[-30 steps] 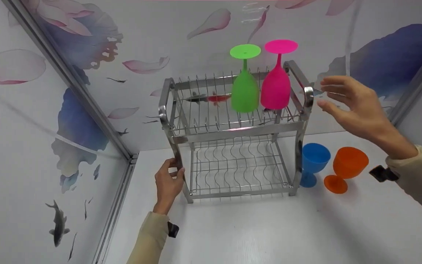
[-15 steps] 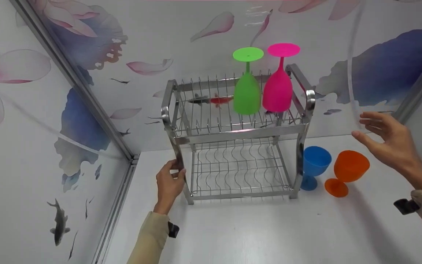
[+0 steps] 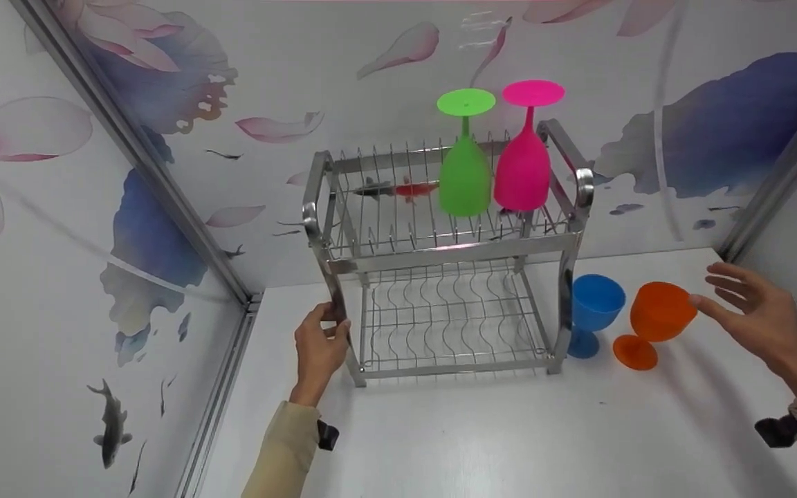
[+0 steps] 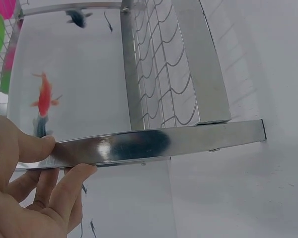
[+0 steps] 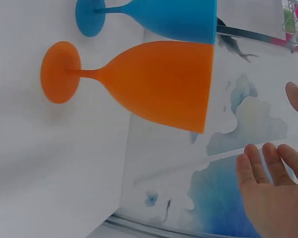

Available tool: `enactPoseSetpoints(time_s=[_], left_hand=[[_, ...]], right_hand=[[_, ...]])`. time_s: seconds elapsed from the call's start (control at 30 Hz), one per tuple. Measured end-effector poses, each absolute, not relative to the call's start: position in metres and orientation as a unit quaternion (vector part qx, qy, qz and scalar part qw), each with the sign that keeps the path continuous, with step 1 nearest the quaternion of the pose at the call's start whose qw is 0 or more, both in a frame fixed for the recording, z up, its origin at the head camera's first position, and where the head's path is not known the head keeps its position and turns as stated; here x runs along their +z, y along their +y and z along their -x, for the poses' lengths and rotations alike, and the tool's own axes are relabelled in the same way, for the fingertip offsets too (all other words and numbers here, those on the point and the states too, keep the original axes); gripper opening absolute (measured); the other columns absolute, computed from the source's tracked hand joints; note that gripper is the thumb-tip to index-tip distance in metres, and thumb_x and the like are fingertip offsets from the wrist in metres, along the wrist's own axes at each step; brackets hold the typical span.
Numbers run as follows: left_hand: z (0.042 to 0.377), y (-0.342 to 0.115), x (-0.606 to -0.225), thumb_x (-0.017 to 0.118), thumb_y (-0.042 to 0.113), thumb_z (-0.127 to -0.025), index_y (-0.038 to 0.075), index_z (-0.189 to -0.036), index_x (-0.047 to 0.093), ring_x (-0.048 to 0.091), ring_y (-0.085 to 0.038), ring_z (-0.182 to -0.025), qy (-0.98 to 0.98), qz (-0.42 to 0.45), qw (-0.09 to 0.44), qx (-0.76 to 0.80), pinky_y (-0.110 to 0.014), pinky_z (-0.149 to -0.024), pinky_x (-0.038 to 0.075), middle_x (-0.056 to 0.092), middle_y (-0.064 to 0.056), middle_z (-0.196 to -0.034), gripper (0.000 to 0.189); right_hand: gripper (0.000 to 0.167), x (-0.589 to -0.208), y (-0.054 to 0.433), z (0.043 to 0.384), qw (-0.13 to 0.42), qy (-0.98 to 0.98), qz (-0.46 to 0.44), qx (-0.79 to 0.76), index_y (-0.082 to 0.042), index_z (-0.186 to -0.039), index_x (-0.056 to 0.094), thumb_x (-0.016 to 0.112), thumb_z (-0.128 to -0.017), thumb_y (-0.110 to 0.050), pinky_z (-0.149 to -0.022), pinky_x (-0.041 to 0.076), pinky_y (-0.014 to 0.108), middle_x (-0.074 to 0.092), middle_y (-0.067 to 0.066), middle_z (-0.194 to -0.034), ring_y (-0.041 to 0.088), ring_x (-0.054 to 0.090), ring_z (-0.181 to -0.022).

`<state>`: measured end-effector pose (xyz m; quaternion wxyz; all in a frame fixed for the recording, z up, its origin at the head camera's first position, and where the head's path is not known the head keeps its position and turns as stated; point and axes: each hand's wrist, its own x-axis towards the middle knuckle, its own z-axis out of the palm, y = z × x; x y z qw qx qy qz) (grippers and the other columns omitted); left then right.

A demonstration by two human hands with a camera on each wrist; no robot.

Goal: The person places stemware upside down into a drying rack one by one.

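My left hand (image 3: 320, 351) grips the front left leg of a two-tier metal dish rack (image 3: 454, 257); in the left wrist view the thumb lies on one side of the flat leg (image 4: 114, 148) and the fingers on the other. On the upper tier, a green goblet (image 3: 465, 176) and a pink goblet (image 3: 523, 176) stand upside down, side by side. To the rack's right an orange goblet (image 3: 663, 312) stands upright beside a blue goblet (image 3: 596, 304). My right hand (image 3: 762, 318) is just right of the orange goblet, fingers spread and holding nothing.
The rack stands on a white table (image 3: 481, 443). Behind it rises a white wall panel (image 3: 343, 90) printed with petals and fish. A metal corner post (image 3: 135, 152) and another printed panel close off the left side.
My right hand has moved away from the rack's upper right corner, down and to the right, to beside the orange goblet. The left hand keeps its grip on the rack leg.
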<state>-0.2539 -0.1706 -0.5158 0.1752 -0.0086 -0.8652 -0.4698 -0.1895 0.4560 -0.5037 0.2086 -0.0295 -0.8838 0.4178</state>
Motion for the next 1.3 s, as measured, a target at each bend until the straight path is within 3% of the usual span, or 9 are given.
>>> enactPoseSetpoints(time_s=[0.07, 0.33, 0.5, 0.67, 0.8, 0.93, 1.07, 1.3], left_hand=[[0.254, -0.171, -0.516, 0.073, 0.0, -0.098, -0.003, -0.132, 0.067, 0.078, -0.037, -0.101, -0.865, 0.009, 0.178, -0.469, -0.037, -0.084, 0.069, 0.071, -0.019, -0.115, 0.034], [0.253, -0.171, -0.516, 0.073, -0.001, -0.098, -0.003, -0.132, 0.066, 0.079, -0.038, -0.099, -0.86, 0.019, 0.175, -0.479, -0.038, -0.081, 0.069, 0.07, -0.02, -0.116, 0.035], [0.252, -0.171, -0.517, 0.073, -0.001, -0.098, -0.003, -0.132, 0.066, 0.079, -0.037, -0.099, -0.86, 0.018, 0.175, -0.48, -0.037, -0.082, 0.069, 0.071, -0.02, -0.116, 0.035], [0.252, -0.173, -0.517, 0.072, -0.001, -0.098, -0.003, -0.132, 0.066, 0.079, -0.037, -0.099, -0.86, 0.019, 0.176, -0.478, -0.039, -0.082, 0.069, 0.071, -0.019, -0.115, 0.034], [0.253, -0.173, -0.517, 0.072, 0.0, -0.099, -0.003, -0.132, 0.066, 0.079, -0.037, -0.101, -0.864, 0.02, 0.173, -0.473, -0.039, -0.083, 0.069, 0.071, -0.019, -0.115, 0.034], [0.254, -0.173, -0.515, 0.073, 0.0, -0.099, -0.002, -0.132, 0.066, 0.079, -0.036, -0.1, -0.864, 0.015, 0.173, -0.473, -0.039, -0.082, 0.069, 0.071, -0.018, -0.115, 0.034], [0.253, -0.171, -0.513, 0.073, 0.001, -0.098, -0.001, -0.132, 0.067, 0.079, -0.034, -0.098, -0.865, 0.015, 0.166, -0.473, -0.038, -0.081, 0.069, 0.071, -0.018, -0.114, 0.034], [0.254, -0.172, -0.513, 0.074, 0.0, -0.098, -0.002, -0.131, 0.067, 0.079, -0.033, -0.096, -0.868, 0.014, 0.171, -0.465, -0.034, -0.08, 0.069, 0.071, -0.019, -0.114, 0.034]], right_hand=[[0.07, -0.513, 0.458, 0.188, 0.196, -0.884, 0.04, 0.423, -0.005, -0.158, 0.048, 0.08, -0.099, -0.024, -0.092, 0.041, -0.005, 0.051, 0.023, -0.159, -0.009, 0.055, -0.129], [0.075, -0.547, 0.461, 0.179, 0.17, -0.874, 0.058, 0.452, -0.003, -0.158, 0.045, 0.083, -0.096, -0.023, -0.093, 0.043, -0.004, 0.05, 0.016, -0.158, -0.009, 0.054, -0.128], [0.084, -0.569, 0.46, 0.177, 0.129, -0.863, 0.083, 0.481, -0.012, -0.166, 0.035, 0.081, -0.098, -0.031, -0.09, 0.047, -0.002, 0.039, 0.022, -0.167, 0.015, 0.056, -0.141], [0.093, -0.594, 0.455, 0.179, 0.077, -0.851, 0.09, 0.511, -0.016, -0.171, 0.019, 0.076, -0.101, -0.037, -0.088, 0.05, 0.0, 0.024, 0.026, -0.173, 0.043, 0.044, -0.152], [0.1, -0.609, 0.446, 0.182, 0.055, -0.837, 0.095, 0.536, -0.012, -0.172, 0.01, 0.076, -0.101, -0.038, -0.088, 0.051, 0.0, 0.018, 0.031, -0.173, 0.054, 0.035, -0.152], [0.104, -0.618, 0.435, 0.188, 0.049, -0.825, 0.099, 0.555, -0.012, -0.172, 0.007, 0.077, -0.099, -0.041, -0.091, 0.051, 0.002, 0.017, 0.031, -0.173, 0.057, 0.034, -0.151], [0.105, -0.624, 0.428, 0.189, 0.056, -0.828, 0.114, 0.546, -0.014, -0.171, 0.007, 0.077, -0.098, -0.043, -0.102, 0.049, 0.013, 0.022, 0.028, -0.173, 0.055, 0.038, -0.15], [0.108, -0.623, 0.424, 0.197, 0.048, -0.828, 0.133, 0.543, -0.013, -0.171, 0.007, 0.076, -0.097, -0.05, -0.118, 0.041, 0.054, 0.024, 0.026, -0.173, 0.054, 0.037, -0.152]])
